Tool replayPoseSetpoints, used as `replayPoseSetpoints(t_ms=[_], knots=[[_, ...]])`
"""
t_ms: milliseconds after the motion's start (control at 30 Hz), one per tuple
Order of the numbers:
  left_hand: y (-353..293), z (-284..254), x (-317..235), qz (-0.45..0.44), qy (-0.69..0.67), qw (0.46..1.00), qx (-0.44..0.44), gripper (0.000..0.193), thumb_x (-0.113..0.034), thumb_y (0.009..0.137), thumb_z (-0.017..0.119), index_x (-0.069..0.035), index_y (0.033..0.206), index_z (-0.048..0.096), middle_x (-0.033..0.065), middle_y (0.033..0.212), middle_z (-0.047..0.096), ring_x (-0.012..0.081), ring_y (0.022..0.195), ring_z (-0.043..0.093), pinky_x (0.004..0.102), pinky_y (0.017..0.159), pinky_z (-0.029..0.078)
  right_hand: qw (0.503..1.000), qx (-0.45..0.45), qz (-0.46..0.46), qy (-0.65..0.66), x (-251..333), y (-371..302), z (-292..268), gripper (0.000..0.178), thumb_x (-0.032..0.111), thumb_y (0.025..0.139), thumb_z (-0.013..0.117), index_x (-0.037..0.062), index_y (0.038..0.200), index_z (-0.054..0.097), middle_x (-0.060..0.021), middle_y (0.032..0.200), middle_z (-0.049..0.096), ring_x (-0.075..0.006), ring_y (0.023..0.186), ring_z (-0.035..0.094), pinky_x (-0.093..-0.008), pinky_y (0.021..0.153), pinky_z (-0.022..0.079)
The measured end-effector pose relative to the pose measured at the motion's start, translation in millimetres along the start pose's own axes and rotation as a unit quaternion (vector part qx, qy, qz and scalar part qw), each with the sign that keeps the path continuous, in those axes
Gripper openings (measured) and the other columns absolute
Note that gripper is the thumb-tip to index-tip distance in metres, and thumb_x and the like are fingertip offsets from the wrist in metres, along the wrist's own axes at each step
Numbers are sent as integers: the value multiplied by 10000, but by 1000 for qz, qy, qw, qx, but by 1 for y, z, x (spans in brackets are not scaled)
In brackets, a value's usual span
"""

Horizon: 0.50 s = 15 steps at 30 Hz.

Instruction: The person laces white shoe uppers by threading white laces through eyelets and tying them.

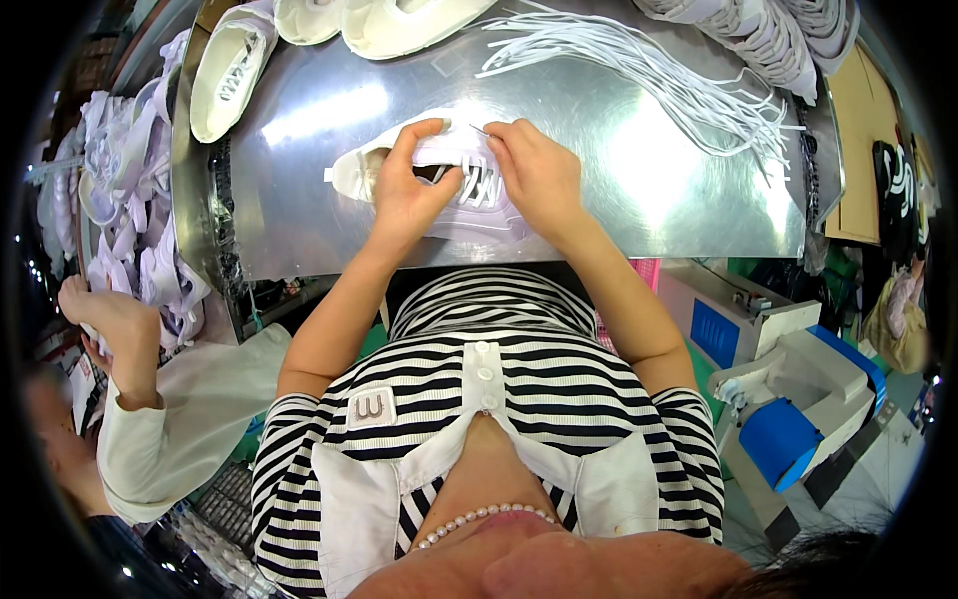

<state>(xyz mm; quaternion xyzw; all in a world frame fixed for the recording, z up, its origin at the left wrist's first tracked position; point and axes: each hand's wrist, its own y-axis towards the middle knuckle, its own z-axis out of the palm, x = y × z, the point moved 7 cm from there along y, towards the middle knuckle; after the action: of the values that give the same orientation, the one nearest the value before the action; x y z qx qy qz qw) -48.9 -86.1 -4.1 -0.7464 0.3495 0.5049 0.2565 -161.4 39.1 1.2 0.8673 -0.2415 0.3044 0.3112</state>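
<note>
A pale lilac-white shoe upper (484, 222) lies on its side on the metal table in front of me, its heel end to the left. White shoelace (481, 186) crosses several of its eyelets. My left hand (404, 195) is closed on the upper at the collar opening, thumb on the near side and fingers over the far side. On the right, my right hand (539, 175) is pinched at the far edge of the eyelet row. A thin, dark, pointed piece sticks out from its fingertips, too small to name. The fingers hide part of the upper.
A bundle of loose white laces (639, 75) lies at the far right of the metal table (309, 215), near stacked uppers (758, 45). Cream shoes (232, 75) stand far left. Beside the table, a co-worker's hand (120, 319) is near hanging uppers (125, 150). A blue-and-grey machine (788, 399) stands right.
</note>
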Motion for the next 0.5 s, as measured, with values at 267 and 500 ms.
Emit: replayPoseSetpoints(t_ms=[267, 500], knots=[[3, 0, 2, 1, 84, 996, -34, 556, -84, 764, 733, -49, 1285, 543, 80, 1165, 639, 152, 983, 616, 294, 890, 482, 998, 18, 17, -64, -2, 1, 5, 138, 200, 937, 617, 128, 1047, 659, -45, 921, 665, -277, 739, 664, -375, 615, 514], [-2, -12, -9, -108, -84, 967, 214, 552, -30, 814, 703, -63, 1330, 507, 43, 1090, 613, 118, 971, 579, 274, 875, 465, 996, -25, 30, 76, -2, 5, -5, 180, 149, 858, 680, 144, 1038, 672, -35, 835, 637, -251, 672, 641, -352, 579, 508]])
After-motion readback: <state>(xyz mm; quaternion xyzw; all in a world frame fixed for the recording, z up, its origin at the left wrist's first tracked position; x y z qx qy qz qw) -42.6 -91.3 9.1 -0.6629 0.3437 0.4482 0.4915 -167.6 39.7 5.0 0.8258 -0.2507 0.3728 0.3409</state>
